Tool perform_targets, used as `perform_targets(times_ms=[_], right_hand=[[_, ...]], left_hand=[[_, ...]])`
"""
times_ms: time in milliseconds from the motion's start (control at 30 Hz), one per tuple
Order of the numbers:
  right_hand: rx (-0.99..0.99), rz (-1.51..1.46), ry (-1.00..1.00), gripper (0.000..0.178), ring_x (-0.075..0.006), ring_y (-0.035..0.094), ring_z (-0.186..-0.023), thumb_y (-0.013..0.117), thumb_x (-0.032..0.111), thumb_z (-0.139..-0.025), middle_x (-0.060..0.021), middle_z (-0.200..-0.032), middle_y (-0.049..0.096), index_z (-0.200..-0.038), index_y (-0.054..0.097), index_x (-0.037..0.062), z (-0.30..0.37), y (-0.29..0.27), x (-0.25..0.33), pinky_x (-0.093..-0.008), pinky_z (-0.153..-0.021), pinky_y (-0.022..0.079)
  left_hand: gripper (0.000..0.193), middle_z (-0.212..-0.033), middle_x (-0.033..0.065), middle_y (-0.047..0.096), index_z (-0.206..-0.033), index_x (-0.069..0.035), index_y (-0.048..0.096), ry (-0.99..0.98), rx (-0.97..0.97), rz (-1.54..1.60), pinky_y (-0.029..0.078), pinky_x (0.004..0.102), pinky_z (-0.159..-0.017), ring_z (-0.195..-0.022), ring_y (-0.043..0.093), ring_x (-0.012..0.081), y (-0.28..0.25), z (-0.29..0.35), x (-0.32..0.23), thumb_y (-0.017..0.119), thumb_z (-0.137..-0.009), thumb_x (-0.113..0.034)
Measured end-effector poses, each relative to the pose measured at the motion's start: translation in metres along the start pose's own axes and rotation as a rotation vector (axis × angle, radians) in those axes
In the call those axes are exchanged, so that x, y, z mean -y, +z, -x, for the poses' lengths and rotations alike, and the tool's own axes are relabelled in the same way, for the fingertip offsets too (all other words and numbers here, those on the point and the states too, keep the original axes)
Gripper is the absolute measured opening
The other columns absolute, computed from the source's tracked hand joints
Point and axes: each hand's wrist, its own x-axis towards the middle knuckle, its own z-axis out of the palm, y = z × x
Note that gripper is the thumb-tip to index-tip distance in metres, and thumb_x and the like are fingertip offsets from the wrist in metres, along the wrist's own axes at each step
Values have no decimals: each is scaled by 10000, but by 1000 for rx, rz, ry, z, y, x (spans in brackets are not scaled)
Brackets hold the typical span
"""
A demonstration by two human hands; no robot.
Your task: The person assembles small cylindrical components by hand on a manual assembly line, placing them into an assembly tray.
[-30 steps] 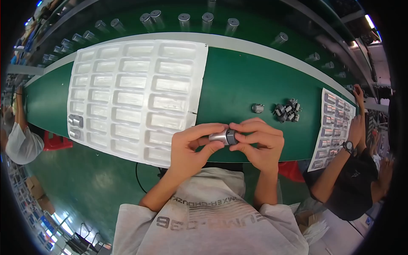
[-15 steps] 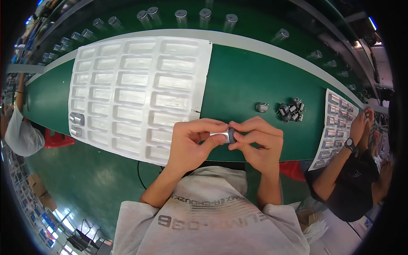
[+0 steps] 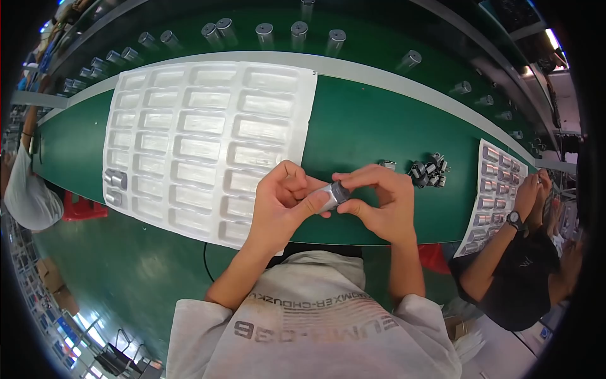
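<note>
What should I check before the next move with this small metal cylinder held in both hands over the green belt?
1. Left hand grips the metal cylinder: ok.
2. Right hand pinches its dark end cap: ok.
3. Cap fully seated: cannot tell, fingers hide the joint.
4. White blister tray within reach, most pockets empty: ok.
5. Two finished pieces sit in the tray's left pockets: ok.
6. Pile of loose parts on the green belt beside the right hand: ok.

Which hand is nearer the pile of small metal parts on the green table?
Right. The right hand sits just left of the pile; the left hand is farther away, beside the white tray.
</note>
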Motion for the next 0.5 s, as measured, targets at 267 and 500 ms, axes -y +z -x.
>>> perform_targets(times_ms=[267,500], right_hand=[[62,-129,-119,227,-282,718,-896,869,29,-702,-172,-907,698,-854,713,-35,5,-3,-8,-380,-774,597],[-97,-114,-144,219,-277,718,-868,867,7,-700,-195,-917,685,-859,723,-40,15,3,-9,-378,-799,606]], left_hand=[[297,-963,217,705,-842,-55,421,51,69,15,582,282,-658,-791,680,162,11,6,1,703,-876,34],[270,-960,212,702,-835,-49,439,122,27,-162,587,309,-710,-843,684,178,16,3,-4,689,-879,44]])
